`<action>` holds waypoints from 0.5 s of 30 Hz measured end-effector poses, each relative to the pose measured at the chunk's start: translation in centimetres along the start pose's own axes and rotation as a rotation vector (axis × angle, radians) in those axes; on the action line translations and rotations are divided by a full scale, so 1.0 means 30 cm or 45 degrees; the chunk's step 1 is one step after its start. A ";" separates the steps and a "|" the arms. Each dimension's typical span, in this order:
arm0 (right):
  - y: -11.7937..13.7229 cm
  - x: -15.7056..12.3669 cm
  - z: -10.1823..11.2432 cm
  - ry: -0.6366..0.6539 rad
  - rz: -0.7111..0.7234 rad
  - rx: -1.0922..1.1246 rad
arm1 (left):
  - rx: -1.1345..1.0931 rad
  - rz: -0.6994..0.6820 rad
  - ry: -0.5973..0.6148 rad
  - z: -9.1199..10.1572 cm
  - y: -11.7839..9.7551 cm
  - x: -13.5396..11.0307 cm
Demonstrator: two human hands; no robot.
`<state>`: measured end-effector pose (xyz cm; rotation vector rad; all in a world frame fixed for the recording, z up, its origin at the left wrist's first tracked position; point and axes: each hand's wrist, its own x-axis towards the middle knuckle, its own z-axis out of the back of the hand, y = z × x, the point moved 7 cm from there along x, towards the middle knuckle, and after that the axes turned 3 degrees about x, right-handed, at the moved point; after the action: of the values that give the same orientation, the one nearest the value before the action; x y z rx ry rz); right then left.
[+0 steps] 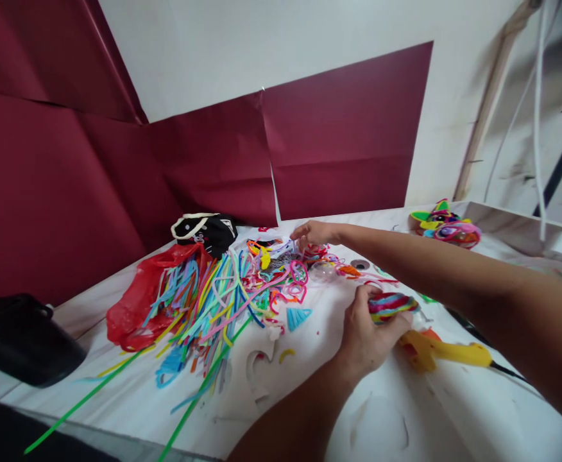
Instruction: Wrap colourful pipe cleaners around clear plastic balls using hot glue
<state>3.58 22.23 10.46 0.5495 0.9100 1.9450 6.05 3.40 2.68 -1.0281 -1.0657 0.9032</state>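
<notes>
My left hand [365,337] is closed around a rainbow-striped ball [391,307], apparently of pipe cleaners wound in red, yellow and blue bands. Clear plastic shows at its right side. Farther back, my right hand [315,233] reaches into the far side of the craft pile, its fingers bent and drawn together; what is between them is too small to make out. Loose pipe cleaners [228,292] in many colours spread left of my hands, some coming out of a red plastic bag [134,305]. A clear plastic ball [323,272] lies below my right hand.
A yellow glue gun [447,353] with a black cord lies right of my left hand. A black bin [24,340] stands at the left, a black pouch [208,232] at the back. A colourful pipe-cleaner piece [447,228] sits at the back right. Paper scraps [242,378] litter the front.
</notes>
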 end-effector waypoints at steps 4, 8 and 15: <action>0.060 -0.010 0.104 -0.235 0.135 0.237 | 0.011 -0.007 -0.022 0.001 0.009 0.002; 0.099 -0.039 0.191 -0.392 0.243 0.387 | -0.034 -0.060 -0.032 0.008 0.005 0.010; 0.064 -0.107 0.237 -0.538 0.364 0.337 | -0.228 0.002 -0.109 0.066 0.044 0.061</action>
<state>8.96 21.52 16.37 1.2515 0.8502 1.8565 4.47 5.91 2.16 -1.1464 -1.2351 0.8712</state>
